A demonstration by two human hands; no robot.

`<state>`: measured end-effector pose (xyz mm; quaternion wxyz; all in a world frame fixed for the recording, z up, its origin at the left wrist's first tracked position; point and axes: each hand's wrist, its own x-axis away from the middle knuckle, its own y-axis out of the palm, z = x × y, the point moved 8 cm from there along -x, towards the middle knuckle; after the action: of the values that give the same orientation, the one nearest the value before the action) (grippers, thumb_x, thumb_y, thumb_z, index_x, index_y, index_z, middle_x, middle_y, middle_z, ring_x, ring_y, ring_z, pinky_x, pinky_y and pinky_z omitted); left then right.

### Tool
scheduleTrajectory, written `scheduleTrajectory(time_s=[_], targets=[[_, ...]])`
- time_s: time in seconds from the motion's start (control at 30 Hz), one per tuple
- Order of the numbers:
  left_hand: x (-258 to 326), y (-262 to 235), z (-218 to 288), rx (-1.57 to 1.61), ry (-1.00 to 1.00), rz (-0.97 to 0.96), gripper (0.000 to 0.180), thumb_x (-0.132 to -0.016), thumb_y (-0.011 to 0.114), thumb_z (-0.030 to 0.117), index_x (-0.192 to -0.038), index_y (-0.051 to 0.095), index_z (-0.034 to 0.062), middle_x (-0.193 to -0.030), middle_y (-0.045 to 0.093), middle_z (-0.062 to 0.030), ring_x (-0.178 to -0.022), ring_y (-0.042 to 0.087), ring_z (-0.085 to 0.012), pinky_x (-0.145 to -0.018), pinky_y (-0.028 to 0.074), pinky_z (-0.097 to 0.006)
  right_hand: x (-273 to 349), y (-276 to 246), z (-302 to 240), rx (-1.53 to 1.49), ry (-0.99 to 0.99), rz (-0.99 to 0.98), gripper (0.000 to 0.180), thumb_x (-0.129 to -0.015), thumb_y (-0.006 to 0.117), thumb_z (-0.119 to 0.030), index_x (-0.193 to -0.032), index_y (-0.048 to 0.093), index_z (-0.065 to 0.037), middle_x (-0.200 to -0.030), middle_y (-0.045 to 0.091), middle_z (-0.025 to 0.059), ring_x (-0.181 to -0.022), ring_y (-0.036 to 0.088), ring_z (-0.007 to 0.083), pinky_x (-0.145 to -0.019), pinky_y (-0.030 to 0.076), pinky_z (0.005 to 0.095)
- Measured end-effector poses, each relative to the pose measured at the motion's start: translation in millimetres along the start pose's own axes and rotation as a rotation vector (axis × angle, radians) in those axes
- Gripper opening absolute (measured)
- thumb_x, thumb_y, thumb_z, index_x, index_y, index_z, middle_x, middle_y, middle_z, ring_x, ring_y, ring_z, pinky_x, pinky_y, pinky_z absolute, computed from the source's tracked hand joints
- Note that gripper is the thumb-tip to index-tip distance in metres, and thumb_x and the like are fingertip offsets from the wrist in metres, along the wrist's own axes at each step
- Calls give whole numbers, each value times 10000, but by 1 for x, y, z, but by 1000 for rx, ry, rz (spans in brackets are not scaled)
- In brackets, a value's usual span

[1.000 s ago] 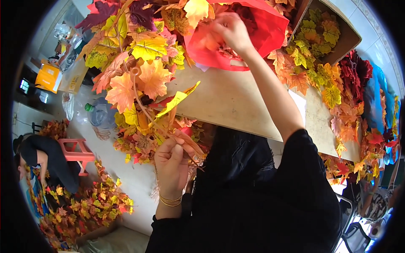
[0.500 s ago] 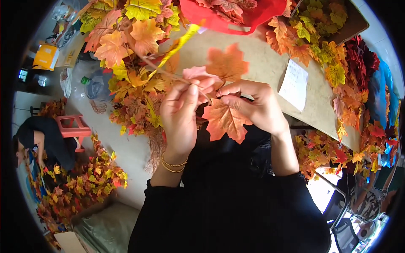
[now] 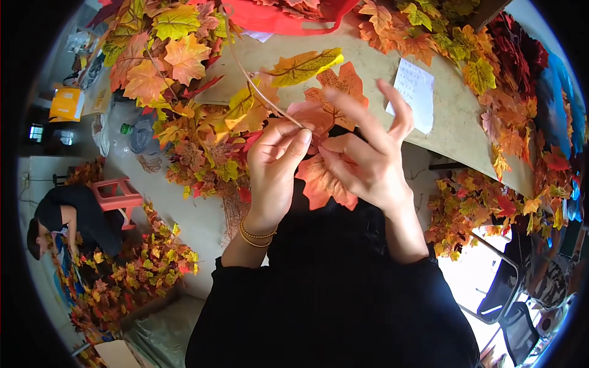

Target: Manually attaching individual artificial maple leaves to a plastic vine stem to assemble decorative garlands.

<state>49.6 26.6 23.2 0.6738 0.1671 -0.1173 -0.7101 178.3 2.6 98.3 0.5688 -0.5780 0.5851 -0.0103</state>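
Observation:
My left hand point(image 3: 273, 165) is closed, with thumb and fingers pinching a thin brown stem point(image 3: 254, 89) that runs up toward the top of the view. Just to its right, my right hand point(image 3: 371, 159) has thumb and a finger pinched at the base of an orange artificial maple leaf point(image 3: 328, 183), while its other fingers are raised and partly blurred. Behind the fingertips stand a second orange leaf point(image 3: 346, 86) and a pinkish leaf point(image 3: 310, 113). A yellow-green leaf point(image 3: 304, 67) sticks out beside the stem. The exact joint between the hands is hidden.
A pale table point(image 3: 454, 144) carries a written sheet point(image 3: 412, 92), a red bag point(image 3: 294, 24) and heaps of autumn leaves point(image 3: 184, 58). At the left, a person in black point(image 3: 76, 214) bends beside a red stool point(image 3: 119, 196) and more garlands point(image 3: 144, 264).
The stem in my left hand has swung more upright, and the yellow-green leaf has swung rightward. My right hand's upper fingers have lifted and spread.

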Motion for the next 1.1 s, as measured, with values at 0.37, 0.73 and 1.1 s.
scheduleTrajectory(time_s=[0.37, 0.73, 1.1], targets=[[7, 6, 19, -56, 187, 55, 160, -830, 571, -5, -976, 599, -64, -890, 628, -97, -799, 595, -129, -725, 489, -243, 16, 5, 27, -546, 238, 61, 173, -723, 653, 30, -879, 581, 2, -857, 665, 97, -942, 623, 207, -999, 301, 457], [4, 11, 25, -192, 278, 13, 146, -808, 585, -39, -949, 598, -75, -934, 621, -123, -805, 587, -125, -735, 486, -231, 16, 8, 34, -596, 305, 52, 67, -732, 670, -31, -797, 671, -14, -803, 665, 62, -810, 629, 167, -1011, 275, 464], [5, 9, 23, -179, 255, -27, 141, -816, 582, -22, -950, 603, -59, -935, 614, -97, -829, 573, -115, -740, 470, -227, 9, 12, 31, -570, 289, 40, 62, -718, 675, -16, -779, 667, -13, -780, 660, 57, -796, 621, 167, -1005, 263, 453]])
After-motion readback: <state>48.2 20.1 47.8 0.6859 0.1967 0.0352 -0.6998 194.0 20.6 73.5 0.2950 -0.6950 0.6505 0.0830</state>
